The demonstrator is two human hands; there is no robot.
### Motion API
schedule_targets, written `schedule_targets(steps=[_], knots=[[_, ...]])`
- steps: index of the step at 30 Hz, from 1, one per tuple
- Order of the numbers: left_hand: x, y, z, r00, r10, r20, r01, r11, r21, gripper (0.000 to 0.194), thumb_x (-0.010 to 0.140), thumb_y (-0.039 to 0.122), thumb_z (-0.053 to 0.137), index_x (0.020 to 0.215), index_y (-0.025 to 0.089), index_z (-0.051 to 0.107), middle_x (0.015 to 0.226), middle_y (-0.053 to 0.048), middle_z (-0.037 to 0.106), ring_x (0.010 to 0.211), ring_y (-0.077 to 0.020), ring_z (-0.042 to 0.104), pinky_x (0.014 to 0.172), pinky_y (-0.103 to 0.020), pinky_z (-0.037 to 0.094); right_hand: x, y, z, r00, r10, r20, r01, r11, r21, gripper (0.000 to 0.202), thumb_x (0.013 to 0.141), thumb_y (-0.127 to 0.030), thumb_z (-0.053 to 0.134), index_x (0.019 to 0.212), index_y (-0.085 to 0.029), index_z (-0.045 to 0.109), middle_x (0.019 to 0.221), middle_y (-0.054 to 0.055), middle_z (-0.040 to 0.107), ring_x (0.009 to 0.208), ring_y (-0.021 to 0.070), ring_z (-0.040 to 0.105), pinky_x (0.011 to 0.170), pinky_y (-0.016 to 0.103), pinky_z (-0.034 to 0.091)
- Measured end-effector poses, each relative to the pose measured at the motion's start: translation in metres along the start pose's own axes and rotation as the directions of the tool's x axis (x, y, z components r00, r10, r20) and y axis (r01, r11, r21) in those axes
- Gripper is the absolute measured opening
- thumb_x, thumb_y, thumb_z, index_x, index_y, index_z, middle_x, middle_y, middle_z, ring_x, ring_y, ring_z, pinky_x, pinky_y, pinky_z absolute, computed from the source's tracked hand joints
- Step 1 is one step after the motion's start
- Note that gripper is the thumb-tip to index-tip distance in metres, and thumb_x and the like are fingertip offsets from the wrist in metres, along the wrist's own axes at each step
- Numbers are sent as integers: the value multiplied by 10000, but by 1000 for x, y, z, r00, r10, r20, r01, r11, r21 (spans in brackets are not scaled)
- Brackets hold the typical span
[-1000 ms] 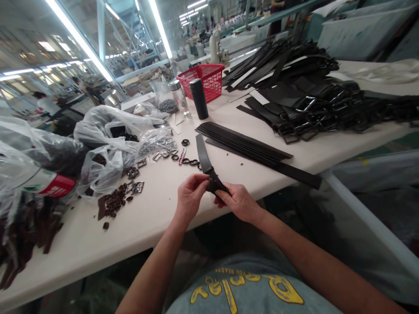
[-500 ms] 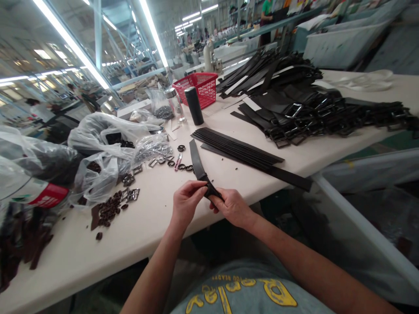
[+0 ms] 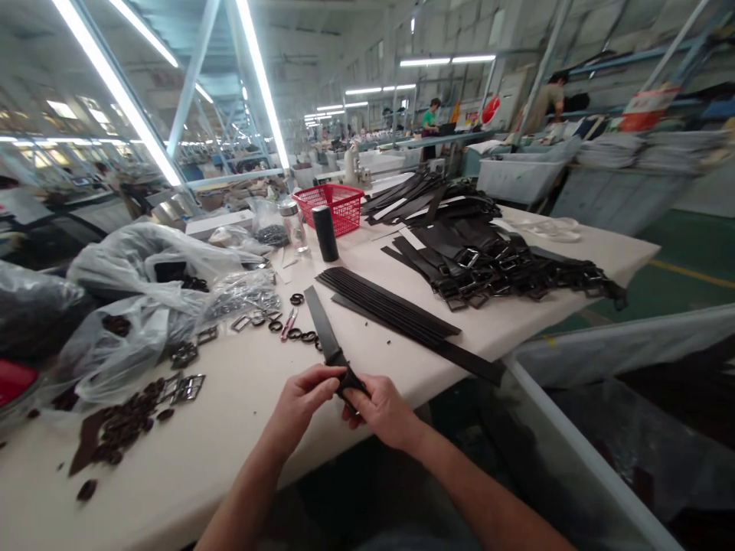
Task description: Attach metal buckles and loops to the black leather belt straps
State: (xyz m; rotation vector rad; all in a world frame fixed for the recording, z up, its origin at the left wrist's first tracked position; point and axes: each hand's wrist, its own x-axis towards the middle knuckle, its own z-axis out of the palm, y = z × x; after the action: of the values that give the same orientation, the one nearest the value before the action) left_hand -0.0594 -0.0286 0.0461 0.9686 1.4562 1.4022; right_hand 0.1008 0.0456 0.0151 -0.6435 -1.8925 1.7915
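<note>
A black strap [image 3: 323,325] lies slanting up the table from its near edge, its lower end between my hands. My left hand [image 3: 302,396] pinches the strap from the left, thumb against fingertips. On the right, my right hand [image 3: 376,405] is wrapped round the strap's lower end, thumb on top. Whatever detail sits under the fingers is partly hidden. Just beyond, a row of flat black strips [image 3: 390,306] rests on the table. Left of the strap are black rings [image 3: 295,334] and a small pink-handled tool [image 3: 289,324].
Buckled black belts [image 3: 476,260] are heaped at the right. A red basket [image 3: 344,208], a dark bottle [image 3: 325,233] and clear plastic bags [image 3: 143,268] stand behind and left. Brown pieces [image 3: 129,421] lie near left; a bin [image 3: 574,428] adjoins the right edge.
The camera view has tilted up and shifted, so the table appears lower and more of the hall shows. Both hands still hold the strap in nearly the same pose.
</note>
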Motion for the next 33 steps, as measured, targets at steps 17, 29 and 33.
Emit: schedule_targets(steps=[17, 29, 33], knots=[[-4, -22, 3, 999, -21, -46, 8, 965, -264, 273, 618, 336, 876, 839, 193, 804, 773, -40, 703, 690, -152, 618, 701, -286, 494, 7, -3, -12, 988, 118, 95, -123, 991, 47, 478, 852, -621, 577, 922, -151, 631, 688, 28, 662, 559, 158, 629, 534, 277, 501], [-7, -20, 4, 997, -66, -28, 57, 965, -258, 270, 645, 313, 849, 870, 173, 798, 667, -14, 679, 610, -124, 594, 636, -269, 480, 7, -3, -13, 989, 77, 123, -91, 989, 117, 382, 883, -519, 590, 937, -143, 625, 756, 30, 691, 609, 134, 653, 571, 247, 517], [-7, -21, 6, 996, -94, -4, 88, 947, -309, 302, 624, 312, 862, 883, 170, 799, 685, -29, 706, 610, -130, 605, 650, -281, 503, 9, -3, -15, 988, 97, 124, -115, 982, 151, 429, 865, -561, 603, 915, -136, 626, 745, 34, 689, 583, 124, 650, 543, 232, 499]])
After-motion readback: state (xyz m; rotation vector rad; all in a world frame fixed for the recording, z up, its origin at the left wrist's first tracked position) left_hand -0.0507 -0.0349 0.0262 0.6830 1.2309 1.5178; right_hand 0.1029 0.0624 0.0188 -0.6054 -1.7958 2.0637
